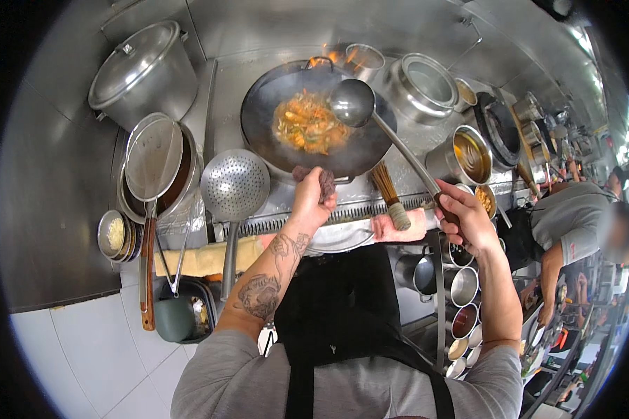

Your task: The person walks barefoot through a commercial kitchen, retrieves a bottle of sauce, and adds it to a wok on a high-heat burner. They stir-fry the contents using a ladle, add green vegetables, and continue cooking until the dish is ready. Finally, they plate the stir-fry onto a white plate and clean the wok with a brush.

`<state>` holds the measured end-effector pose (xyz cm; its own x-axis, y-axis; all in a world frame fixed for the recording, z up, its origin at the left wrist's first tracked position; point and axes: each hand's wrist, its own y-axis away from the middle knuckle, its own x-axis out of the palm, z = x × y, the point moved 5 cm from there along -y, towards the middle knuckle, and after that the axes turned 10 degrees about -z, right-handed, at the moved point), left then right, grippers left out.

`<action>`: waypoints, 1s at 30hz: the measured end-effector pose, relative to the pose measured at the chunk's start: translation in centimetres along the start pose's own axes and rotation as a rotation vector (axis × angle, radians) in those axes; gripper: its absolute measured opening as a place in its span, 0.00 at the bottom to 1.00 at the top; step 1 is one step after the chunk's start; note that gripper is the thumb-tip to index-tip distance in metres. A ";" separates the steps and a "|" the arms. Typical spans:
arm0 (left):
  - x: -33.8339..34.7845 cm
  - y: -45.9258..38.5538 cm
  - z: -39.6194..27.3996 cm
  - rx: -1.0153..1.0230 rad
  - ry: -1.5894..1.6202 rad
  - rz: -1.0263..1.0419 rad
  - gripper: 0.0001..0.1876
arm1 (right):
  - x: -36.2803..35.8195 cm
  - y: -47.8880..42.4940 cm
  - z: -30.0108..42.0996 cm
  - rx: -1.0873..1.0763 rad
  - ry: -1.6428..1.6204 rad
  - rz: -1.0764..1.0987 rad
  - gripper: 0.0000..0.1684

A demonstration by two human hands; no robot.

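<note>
A large dark wok (262,99) sits over the stove, with steaming stir-fried food (309,123) in its middle and flames at its far rim. My left hand (314,196) is closed on a folded dark cloth (326,184) at the wok's near edge, beside its near handle. In my right hand (469,217) is the wooden grip of a long-handled steel ladle (352,102). The ladle's bowl hangs over the right part of the wok, next to the food. A bamboo wok brush (390,196) lies between the wok and my right hand, its base on a pink cloth (416,225).
Left of the wok stand a perforated steel skimmer (236,184), a pot under a fine strainer (154,157) and a big lidded stockpot (136,68). To the right are a steel pot of oil (473,157) and a lidded pot (427,84). A co-worker (571,222) stands farther right.
</note>
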<state>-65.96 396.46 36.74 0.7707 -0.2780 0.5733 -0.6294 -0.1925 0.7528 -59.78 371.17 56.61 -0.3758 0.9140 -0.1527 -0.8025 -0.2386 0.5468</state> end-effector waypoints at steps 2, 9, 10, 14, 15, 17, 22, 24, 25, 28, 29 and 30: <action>0.3 1.4 0.1 0.093 -0.122 -0.064 0.09 | -0.7 -1.5 0.8 -0.026 0.054 -0.025 0.32; -1.0 3.4 4.4 0.564 -0.096 -0.100 0.11 | 0.4 -2.9 -1.6 0.091 0.074 -0.042 0.34; -1.8 2.1 4.4 0.492 -0.133 -0.042 0.07 | 2.0 -2.1 -2.2 0.152 -0.064 0.045 0.35; -3.6 0.9 2.8 0.205 -0.192 0.059 0.07 | 6.5 -0.9 -5.4 0.422 -0.660 0.313 0.11; -4.0 1.6 3.1 0.132 -0.165 0.024 0.07 | 6.9 -0.8 -6.8 0.529 -0.838 0.387 0.08; -5.9 2.2 4.0 0.085 -0.108 -0.044 0.07 | 7.5 0.6 -8.5 0.703 -1.144 0.452 0.12; -7.2 2.8 4.7 -0.048 -0.040 -0.059 0.12 | 8.9 3.7 -12.5 0.719 -1.241 0.485 0.11; -7.0 2.9 4.2 -0.036 -0.086 -0.150 0.10 | 9.3 4.3 -13.3 0.726 -1.201 0.505 0.13; -6.9 2.9 4.1 -0.030 -0.113 -0.191 0.10 | 9.4 4.4 -13.4 0.705 -1.136 0.503 0.14; -9.2 0.9 4.0 0.001 -0.169 -0.152 0.06 | 9.7 4.3 -12.7 0.652 -0.949 0.476 0.19; -9.4 0.8 3.8 0.008 -0.200 -0.144 0.05 | 9.8 4.1 -12.9 0.639 -0.917 0.493 0.19; -9.4 1.1 3.4 0.024 -0.231 -0.228 0.05 | 9.8 3.8 -13.3 0.620 -0.894 0.501 0.19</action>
<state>-74.22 395.62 31.05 0.8512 -0.4307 0.3000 -0.4473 -0.2960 0.8440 -72.69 374.81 46.22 0.0689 0.7275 0.6826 -0.2062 -0.6591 0.7232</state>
